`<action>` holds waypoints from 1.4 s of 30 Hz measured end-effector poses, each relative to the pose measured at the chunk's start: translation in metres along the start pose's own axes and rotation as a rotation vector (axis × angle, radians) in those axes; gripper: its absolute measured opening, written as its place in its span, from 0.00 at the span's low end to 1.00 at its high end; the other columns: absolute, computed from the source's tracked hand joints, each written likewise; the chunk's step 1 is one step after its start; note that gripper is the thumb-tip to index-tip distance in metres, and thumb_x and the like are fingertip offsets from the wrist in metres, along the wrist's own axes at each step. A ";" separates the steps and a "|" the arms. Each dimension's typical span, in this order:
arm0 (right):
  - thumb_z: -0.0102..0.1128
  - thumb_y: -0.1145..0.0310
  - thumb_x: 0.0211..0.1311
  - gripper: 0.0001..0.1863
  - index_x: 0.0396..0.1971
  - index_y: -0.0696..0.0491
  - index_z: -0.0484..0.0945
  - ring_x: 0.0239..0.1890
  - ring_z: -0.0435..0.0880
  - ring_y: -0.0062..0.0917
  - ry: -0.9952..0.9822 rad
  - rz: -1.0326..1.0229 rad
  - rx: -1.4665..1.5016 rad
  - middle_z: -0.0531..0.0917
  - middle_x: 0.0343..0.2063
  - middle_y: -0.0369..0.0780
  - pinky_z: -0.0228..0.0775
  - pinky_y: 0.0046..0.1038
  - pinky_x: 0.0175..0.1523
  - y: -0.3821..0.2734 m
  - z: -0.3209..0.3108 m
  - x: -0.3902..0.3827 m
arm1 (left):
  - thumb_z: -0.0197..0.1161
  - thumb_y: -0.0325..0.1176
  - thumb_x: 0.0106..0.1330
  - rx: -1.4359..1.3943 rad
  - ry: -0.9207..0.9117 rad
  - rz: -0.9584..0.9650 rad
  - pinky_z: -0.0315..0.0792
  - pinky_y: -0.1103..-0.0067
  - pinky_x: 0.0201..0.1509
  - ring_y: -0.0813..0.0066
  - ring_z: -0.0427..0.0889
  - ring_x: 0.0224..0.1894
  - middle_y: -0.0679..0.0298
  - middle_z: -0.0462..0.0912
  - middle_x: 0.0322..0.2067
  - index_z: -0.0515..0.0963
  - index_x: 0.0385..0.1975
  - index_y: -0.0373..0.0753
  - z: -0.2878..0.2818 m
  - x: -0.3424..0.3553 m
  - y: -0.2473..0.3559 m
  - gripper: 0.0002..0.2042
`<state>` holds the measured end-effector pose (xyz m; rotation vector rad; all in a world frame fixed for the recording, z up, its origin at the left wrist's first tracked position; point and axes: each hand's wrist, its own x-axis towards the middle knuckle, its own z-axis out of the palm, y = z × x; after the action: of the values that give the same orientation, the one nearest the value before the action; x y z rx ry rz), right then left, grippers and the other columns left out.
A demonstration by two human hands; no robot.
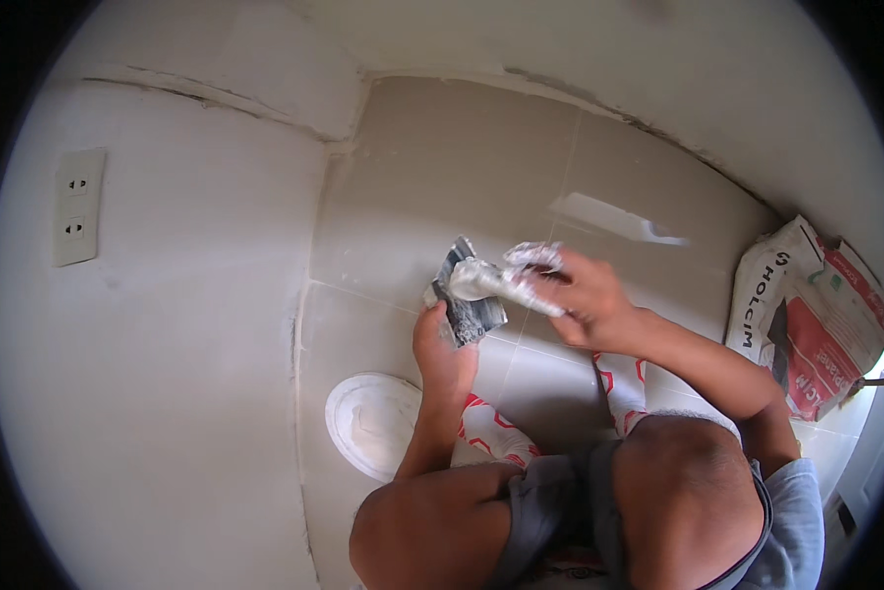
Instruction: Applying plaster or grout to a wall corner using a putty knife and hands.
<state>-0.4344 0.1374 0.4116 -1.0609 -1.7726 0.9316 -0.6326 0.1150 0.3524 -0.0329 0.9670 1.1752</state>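
Note:
My left hand (pixel 445 356) grips a dark flat plate (pixel 476 317) from below, its thumb along the near edge. White paste smears the plate, and a thick white lump (pixel 473 279) lies across its face. Over the plate's right side, my right hand (pixel 588 295) is bent and closed, its fingers coated in white paste. A long white-covered piece runs from those fingers to the lump; I cannot tell whether it is paste or a coated tool. Beside my left forearm, a round white container or lid (pixel 371 421) on the floor has white material in it.
Close on the left rises a white wall (pixel 167 324) with an outlet plate (pixel 79 206). Beige tiles (pixel 442 167) cover the floor to the far wall's base. At right, white and red sacks (pixel 806 315) lean by the wall. My bent knees are at the bottom.

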 end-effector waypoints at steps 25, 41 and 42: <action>0.53 0.76 0.43 0.13 0.33 0.56 0.76 0.35 0.76 0.31 0.022 0.317 -1.283 0.76 0.33 0.40 0.74 0.32 0.33 0.140 -0.138 0.005 | 0.51 0.33 0.56 0.331 0.120 0.156 0.64 0.70 0.54 0.66 0.69 0.50 0.59 0.69 0.47 0.62 0.51 0.35 -0.016 0.021 0.017 0.22; 0.56 0.74 0.43 0.09 0.29 0.58 0.77 0.37 0.75 0.38 -0.599 0.615 -1.254 0.72 0.38 0.46 0.76 0.32 0.34 0.152 -0.149 0.047 | 0.52 0.33 0.56 0.254 0.144 0.131 0.64 0.71 0.54 0.67 0.70 0.50 0.59 0.71 0.46 0.66 0.49 0.35 -0.029 0.022 0.014 0.19; 0.55 0.74 0.44 0.11 0.32 0.58 0.76 0.39 0.75 0.39 -0.470 0.601 -1.288 0.73 0.38 0.46 0.75 0.33 0.35 0.147 -0.149 0.037 | 0.52 0.33 0.56 0.262 0.123 0.143 0.65 0.71 0.54 0.67 0.70 0.50 0.59 0.71 0.46 0.66 0.49 0.35 -0.027 0.022 0.015 0.19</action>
<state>-0.2668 0.2501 0.3457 -2.4158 -2.5572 0.2320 -0.6598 0.1248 0.3284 0.1779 1.2430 1.1780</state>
